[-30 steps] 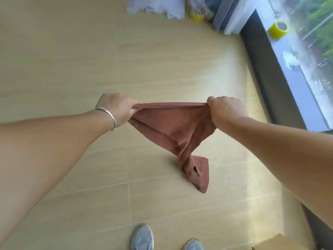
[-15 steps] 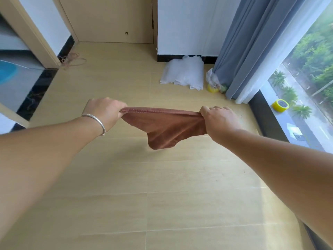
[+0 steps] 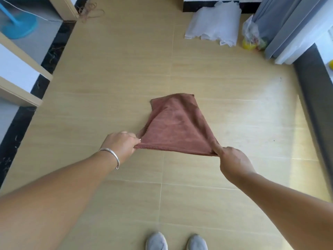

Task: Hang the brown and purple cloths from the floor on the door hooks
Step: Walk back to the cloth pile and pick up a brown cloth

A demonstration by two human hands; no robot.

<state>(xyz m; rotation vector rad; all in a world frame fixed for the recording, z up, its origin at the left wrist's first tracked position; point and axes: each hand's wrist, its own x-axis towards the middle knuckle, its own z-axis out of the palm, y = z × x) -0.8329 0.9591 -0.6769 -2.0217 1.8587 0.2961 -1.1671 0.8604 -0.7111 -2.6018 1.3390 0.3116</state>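
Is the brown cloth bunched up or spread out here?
Spread out. The left hand and right hand each pinch a corner of the brown cloth, pulling its near edge taut; the rest fans away flat.

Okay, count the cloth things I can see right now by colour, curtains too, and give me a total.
Brown: 1, the brown cloth, stretched between the left hand and the right hand.
White: 1, the white cloth crumpled on the floor by the wall.
Grey: 1, the curtain.
Purple: 0 in view.
Total: 3.
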